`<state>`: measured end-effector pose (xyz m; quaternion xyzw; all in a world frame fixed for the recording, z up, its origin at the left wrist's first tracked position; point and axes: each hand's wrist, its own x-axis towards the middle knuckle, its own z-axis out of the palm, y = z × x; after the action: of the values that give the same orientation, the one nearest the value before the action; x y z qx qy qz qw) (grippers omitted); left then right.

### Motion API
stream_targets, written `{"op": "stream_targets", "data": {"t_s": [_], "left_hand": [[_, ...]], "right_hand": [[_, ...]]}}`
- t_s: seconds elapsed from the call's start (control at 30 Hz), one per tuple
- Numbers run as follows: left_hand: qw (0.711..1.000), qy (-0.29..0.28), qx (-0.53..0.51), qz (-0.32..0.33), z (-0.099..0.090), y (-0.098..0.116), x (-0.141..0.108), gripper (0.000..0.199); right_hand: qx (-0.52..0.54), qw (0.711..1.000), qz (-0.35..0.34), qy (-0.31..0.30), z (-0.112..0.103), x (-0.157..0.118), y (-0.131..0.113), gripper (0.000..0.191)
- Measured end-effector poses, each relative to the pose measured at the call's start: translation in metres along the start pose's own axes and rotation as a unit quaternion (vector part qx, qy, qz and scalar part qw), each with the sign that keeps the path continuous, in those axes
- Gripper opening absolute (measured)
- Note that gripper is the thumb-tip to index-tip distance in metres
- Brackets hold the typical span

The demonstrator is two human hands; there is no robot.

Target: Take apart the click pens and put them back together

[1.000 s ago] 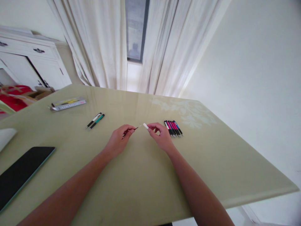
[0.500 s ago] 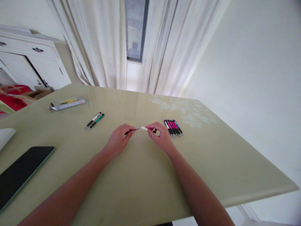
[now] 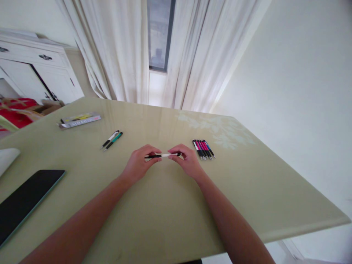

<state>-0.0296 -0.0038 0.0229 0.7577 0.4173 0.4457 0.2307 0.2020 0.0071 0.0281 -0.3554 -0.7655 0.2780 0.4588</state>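
Between my two hands a black and white pen (image 3: 165, 155) lies level, just above the table. My left hand (image 3: 143, 160) pinches its black part between thumb and fingers. The white part and the black end are in the grip of my right hand (image 3: 186, 157). Right of my right hand, several pens (image 3: 202, 149) with pink, blue and white barrels lie side by side. Two more pens, a white one (image 3: 110, 139) and a teal one (image 3: 114, 141), rest to the left, beyond my left hand.
The pale green table (image 3: 165, 212) bears a dark tablet (image 3: 29, 198) at the left and a pen box (image 3: 79, 121) at the far left. A white object (image 3: 8, 158) sits at the left edge. Curtains (image 3: 121, 55) hang behind the table.
The black part in my left hand and the white part in my right hand were apart with a small gap. They now meet in one line.
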Motion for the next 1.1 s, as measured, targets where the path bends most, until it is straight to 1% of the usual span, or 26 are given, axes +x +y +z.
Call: {"op": "stream_targets", "data": {"t_s": [0.1,0.27,0.37,0.5,0.63,0.73,0.9,1.0,1.1], "left_hand": [[1.000,0.001,-0.008,-0.011,-0.0005,0.0009,0.0005,0.019],[0.999,-0.010,-0.001,-0.048,-0.0013,0.0038,0.0006,0.018],[0.999,-0.008,-0.005,-0.038,-0.0012,0.0049,0.0006,0.015],[0.999,-0.002,0.001,-0.034,-0.0009,0.0057,0.0005,0.016],[1.000,-0.009,0.006,-0.027,-0.0011,0.0067,0.0005,0.017],[1.000,-0.002,0.009,-0.022,-0.0013,0.0075,0.0006,0.018],[1.000,-0.009,0.008,-0.022,-0.0012,0.0063,0.0002,0.018],[0.999,-0.013,0.009,-0.029,-0.0009,0.0053,-0.0006,0.019],[0.998,-0.017,0.002,-0.053,-0.0004,0.0053,-0.0011,0.021]], "right_hand": [[0.007,1.000,-0.008,0.014,-0.0016,0.0014,-0.0014,0.015],[-0.003,0.999,-0.018,0.026,-0.0025,0.0030,-0.0057,0.013],[-0.008,1.000,-0.013,0.021,-0.0011,0.0021,-0.0044,0.011],[-0.003,1.000,0.022,0.003,0.0011,-0.0003,-0.0024,0.013],[-0.002,1.000,0.009,0.010,0.0013,0.0001,-0.0060,0.015],[-0.011,1.000,0.001,0.007,0.0012,0.0012,-0.0085,0.014],[-0.022,1.000,0.015,0.004,0.0037,-0.0002,-0.0058,0.011],[-0.018,0.999,0.034,-0.001,0.0051,-0.0014,-0.0043,0.013],[-0.017,0.999,0.035,0.003,0.0050,-0.0014,-0.0048,0.013]]}}
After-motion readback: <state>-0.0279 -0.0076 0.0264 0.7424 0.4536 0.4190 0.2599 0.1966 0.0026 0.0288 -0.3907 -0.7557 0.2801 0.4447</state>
